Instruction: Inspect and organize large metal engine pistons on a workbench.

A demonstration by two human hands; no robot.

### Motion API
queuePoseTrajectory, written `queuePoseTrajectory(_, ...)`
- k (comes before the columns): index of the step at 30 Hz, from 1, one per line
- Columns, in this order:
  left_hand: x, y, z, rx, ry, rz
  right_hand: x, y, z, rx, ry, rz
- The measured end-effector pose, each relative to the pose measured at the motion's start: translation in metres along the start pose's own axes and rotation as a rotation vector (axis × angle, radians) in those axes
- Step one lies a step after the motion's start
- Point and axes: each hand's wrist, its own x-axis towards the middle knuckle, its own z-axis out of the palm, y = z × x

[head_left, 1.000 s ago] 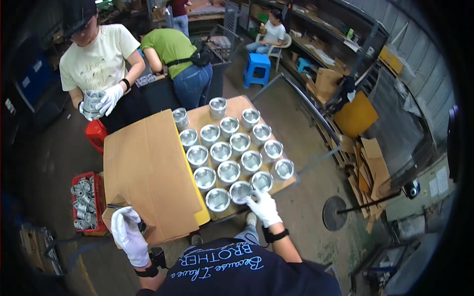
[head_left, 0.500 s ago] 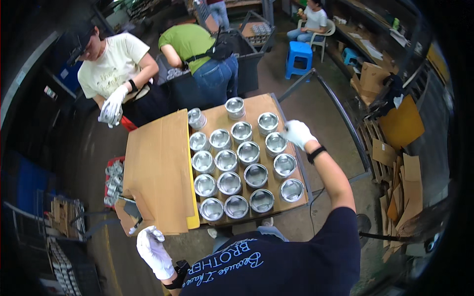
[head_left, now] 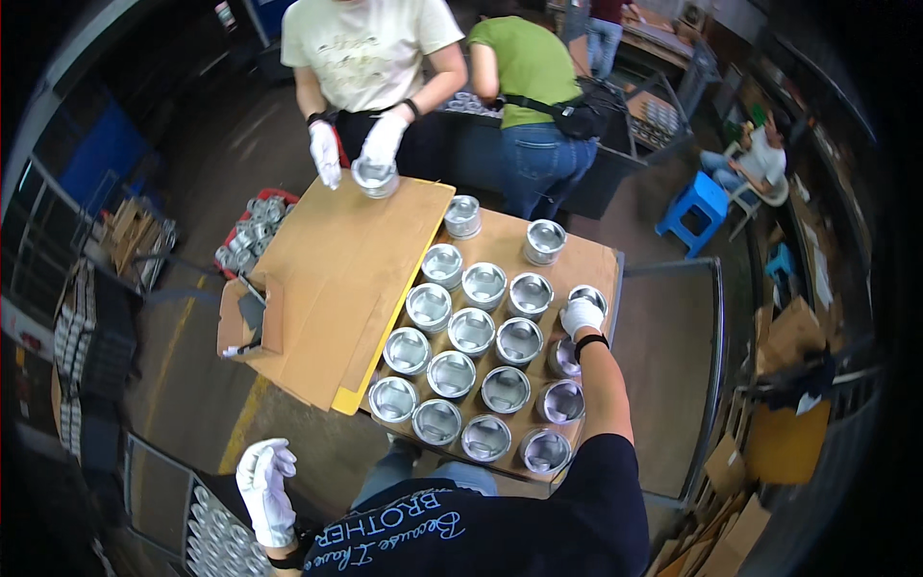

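Standing at a brown tabletop (head_left: 591, 258), we are touching a silver metal cup (head_left: 588, 294) near its right edge with our gloved right hand (head_left: 581, 317); the fingers are covering the near rim, and we cannot tell if they are gripping. Our gloved left hand (head_left: 264, 489) is hanging empty at lower left, well apart from the tabletop, fingers loosely curled. Similar cups (head_left: 472, 332) are standing in rows across the surface. At left, a cardboard sheet (head_left: 332, 269) is lying flat, an open box (head_left: 273, 327) sitting at its corner. Opposite, a co-worker (head_left: 370, 58) is holding another cup (head_left: 375, 181) over the cardboard. Beyond, a person in green (head_left: 529, 72) is bending over a dark bin (head_left: 611, 181); someone (head_left: 764, 159) is sitting beside a blue stool (head_left: 700, 200).
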Motion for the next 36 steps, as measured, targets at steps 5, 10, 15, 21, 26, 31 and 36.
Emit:
queuePoseTrajectory(5, 0.005, 0.006, 0.000, -0.031, -0.013, -0.030, -0.002, 0.050, -0.034, 0.906, 0.193, 0.184)
queuePoseTrajectory(10, 0.024, 0.004, 0.004, -0.082, -0.117, -0.012, -0.067, 0.072, -0.084, 2.201, 0.074, -0.151)
queuePoseTrajectory(15, 0.057, -0.003, 0.020, -0.123, -0.465, -0.082, -0.208, -0.013, -0.177, 2.479, 0.194, -0.167)
queuePoseTrajectory(21, 0.091, -0.003, 0.035, -0.073, -0.886, -0.022, -0.295, -0.068, -0.143, 2.531, 0.446, -0.169)
queuePoseTrajectory(26, 0.096, -0.003, 0.038, -0.079, -1.217, -0.078, -0.363, -0.131, -0.137, 2.686, 0.358, -0.164)
queuePoseTrajectory(31, 0.089, 0.011, 0.019, 0.005, -1.515, -0.134, -0.408, -0.191, -0.148, 2.664, 0.238, -0.363)
queuePoseTrajectory(36, 0.085, 0.002, 0.000, -0.448, -1.654, -0.713, -0.439, -0.242, -0.148, 1.722, 0.565, -0.429)
